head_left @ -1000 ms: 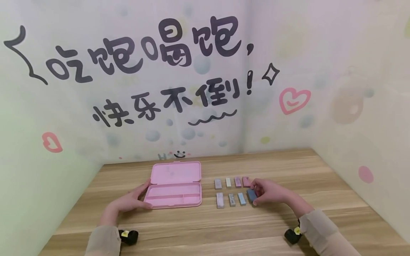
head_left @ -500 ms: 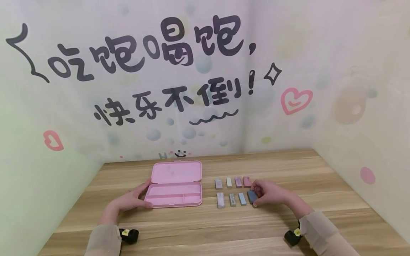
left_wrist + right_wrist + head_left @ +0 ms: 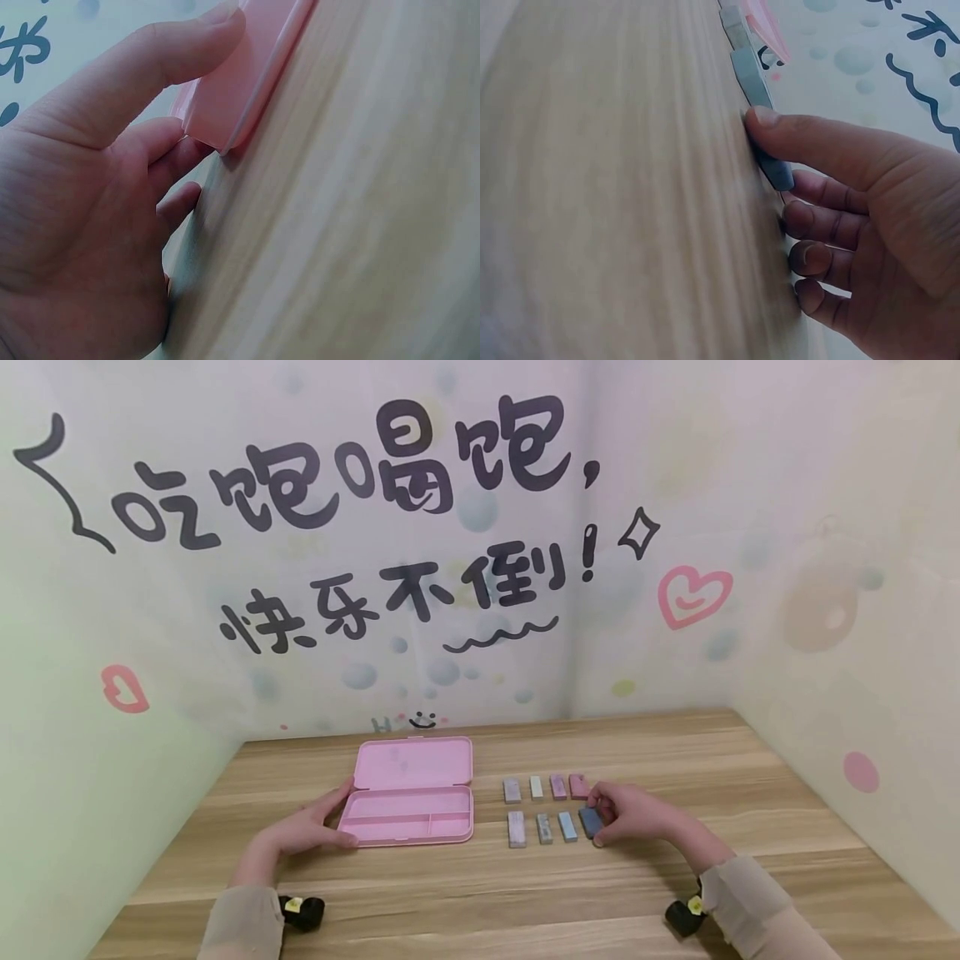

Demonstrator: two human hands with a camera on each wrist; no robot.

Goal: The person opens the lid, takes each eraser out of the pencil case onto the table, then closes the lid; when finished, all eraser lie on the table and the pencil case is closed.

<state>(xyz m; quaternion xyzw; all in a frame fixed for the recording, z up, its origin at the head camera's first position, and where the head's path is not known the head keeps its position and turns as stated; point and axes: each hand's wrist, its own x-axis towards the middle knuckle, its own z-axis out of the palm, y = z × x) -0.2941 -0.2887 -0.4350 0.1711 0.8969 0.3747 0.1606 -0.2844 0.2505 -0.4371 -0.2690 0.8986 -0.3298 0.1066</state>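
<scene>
A pink pencil case (image 3: 412,763) lies open on the wooden table, its lid folded back and its compartments bare. My left hand (image 3: 303,829) holds its left end, thumb on the front corner and fingers behind, as the left wrist view shows. To the right, small block-shaped erasers lie in two rows. At the right end of the front row, my right hand (image 3: 636,812) pinches a dark blue eraser (image 3: 775,171) between thumb and fingers, low at the table. Beside it are a light blue eraser (image 3: 567,827), a grey one and a lavender one (image 3: 516,829).
The back row has a lilac eraser (image 3: 512,790), a white one (image 3: 536,787), a purple one (image 3: 557,787) and a dark pink one (image 3: 577,786) near my right fingers. A printed sheet (image 3: 450,685) walls the table's back. Black wrist cameras sit on both wrists.
Both hands keep their places on the pencil case and the dark blue eraser. The head view has shifted very slightly.
</scene>
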